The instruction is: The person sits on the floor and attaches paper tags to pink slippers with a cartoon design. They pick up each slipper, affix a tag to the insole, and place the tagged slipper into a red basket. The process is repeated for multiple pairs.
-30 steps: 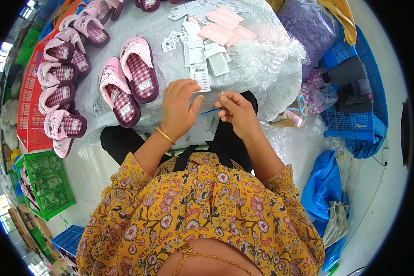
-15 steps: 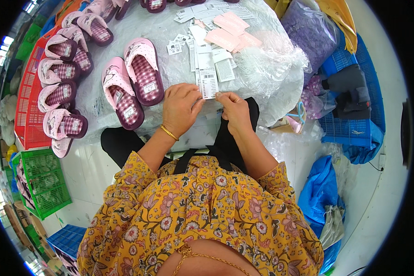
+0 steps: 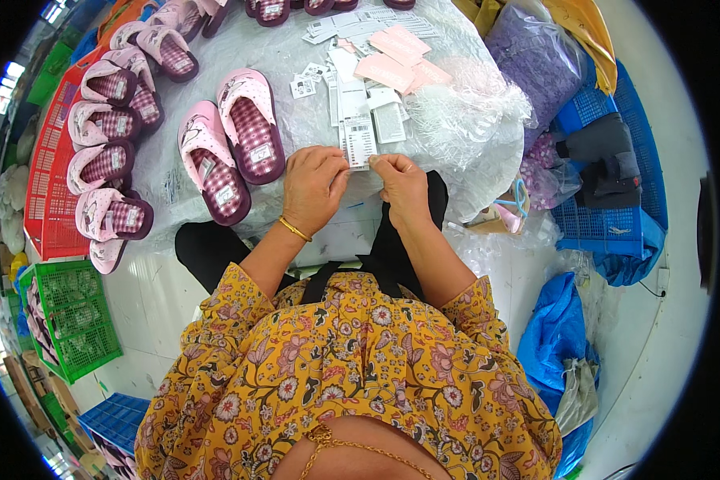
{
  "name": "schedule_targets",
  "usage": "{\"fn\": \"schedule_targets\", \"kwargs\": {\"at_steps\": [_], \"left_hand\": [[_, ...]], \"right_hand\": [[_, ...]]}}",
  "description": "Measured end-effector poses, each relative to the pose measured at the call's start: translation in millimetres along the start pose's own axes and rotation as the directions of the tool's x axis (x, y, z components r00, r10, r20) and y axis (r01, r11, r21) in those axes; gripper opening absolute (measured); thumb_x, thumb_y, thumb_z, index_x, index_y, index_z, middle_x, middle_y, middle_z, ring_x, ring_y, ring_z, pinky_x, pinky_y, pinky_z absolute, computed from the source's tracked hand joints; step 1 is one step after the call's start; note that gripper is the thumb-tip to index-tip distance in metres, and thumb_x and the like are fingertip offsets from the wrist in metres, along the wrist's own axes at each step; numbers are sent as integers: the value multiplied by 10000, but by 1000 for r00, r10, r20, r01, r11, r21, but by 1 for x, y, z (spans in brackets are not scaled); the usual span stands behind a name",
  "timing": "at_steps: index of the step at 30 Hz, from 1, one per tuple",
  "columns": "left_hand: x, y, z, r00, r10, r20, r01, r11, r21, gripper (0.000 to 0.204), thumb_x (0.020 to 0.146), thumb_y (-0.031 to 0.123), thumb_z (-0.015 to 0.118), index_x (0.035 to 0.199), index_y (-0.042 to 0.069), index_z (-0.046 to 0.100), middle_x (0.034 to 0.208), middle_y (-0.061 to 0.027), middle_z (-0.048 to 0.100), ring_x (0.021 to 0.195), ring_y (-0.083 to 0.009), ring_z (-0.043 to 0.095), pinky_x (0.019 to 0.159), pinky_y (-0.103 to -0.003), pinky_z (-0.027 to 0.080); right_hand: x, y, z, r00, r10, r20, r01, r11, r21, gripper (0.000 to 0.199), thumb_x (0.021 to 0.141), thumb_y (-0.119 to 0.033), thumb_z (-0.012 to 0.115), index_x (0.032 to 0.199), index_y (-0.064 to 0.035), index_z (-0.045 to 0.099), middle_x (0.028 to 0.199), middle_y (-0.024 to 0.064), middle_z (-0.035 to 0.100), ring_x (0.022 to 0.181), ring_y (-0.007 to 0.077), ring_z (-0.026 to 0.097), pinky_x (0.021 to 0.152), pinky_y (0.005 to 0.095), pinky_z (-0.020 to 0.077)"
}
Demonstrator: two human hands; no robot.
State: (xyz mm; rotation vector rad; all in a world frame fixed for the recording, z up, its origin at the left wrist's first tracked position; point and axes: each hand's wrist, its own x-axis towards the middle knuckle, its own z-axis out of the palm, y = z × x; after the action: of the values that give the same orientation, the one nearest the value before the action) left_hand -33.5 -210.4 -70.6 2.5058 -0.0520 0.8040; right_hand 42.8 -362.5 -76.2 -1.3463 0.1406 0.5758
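White tag [image 3: 361, 144], pink slippers [image 3: 245, 94], plum-and-pink checked insoles [image 3: 256, 134], yellow floral shirt [image 3: 348, 352]

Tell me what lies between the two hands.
In the head view, the lower end of a white tag lies between the left hand and the right hand.

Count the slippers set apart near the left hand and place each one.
2. The farther slipper lies beyond and left of the left hand; the nearer slipper lies beside it on the left. Neither looks hidden.
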Motion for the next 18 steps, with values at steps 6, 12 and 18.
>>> {"fn": "schedule_targets", "kwargs": {"at_steps": [6, 12, 18], "left_hand": [[-3, 2, -3, 991, -120, -51, 110, 980, -167, 92, 837, 114, 678, 919, 71, 672, 994, -76, 655, 1004, -305, 582, 910, -400, 427], [-11, 30, -14, 761, -575, 300, 582, 403, -706, 156, 928, 137, 659, 1029, 18, 653, 976, -44, 681, 856, -113, 613, 737, -264, 485], [-9, 32, -26, 663, -594, 455, 655, 167, -737, 207, 897, 98, 690, 1068, -14, 663, 935, -35, 697, 788, -92, 633, 718, -254, 517]], "right_hand": [[-27, -3, -20, 982, 107, 156, -157, 921, 356, 150, 917, -179, 671, 914, -84, 555, 606, -83, 371, 478, 30, 298, 454, 232, 254], [-63, -1, -31, 972, 20, 233, -67, 979, 194, 174, 942, -197, 664, 873, -61, 582, 614, -64, 429, 497, 27, 328, 464, 221, 270], [-74, 2, -32, 915, -288, 283, 339, 929, -151, 162, 928, -185, 693, 952, -28, 660, 660, -41, 527, 550, 18, 419, 497, 200, 330]]}}
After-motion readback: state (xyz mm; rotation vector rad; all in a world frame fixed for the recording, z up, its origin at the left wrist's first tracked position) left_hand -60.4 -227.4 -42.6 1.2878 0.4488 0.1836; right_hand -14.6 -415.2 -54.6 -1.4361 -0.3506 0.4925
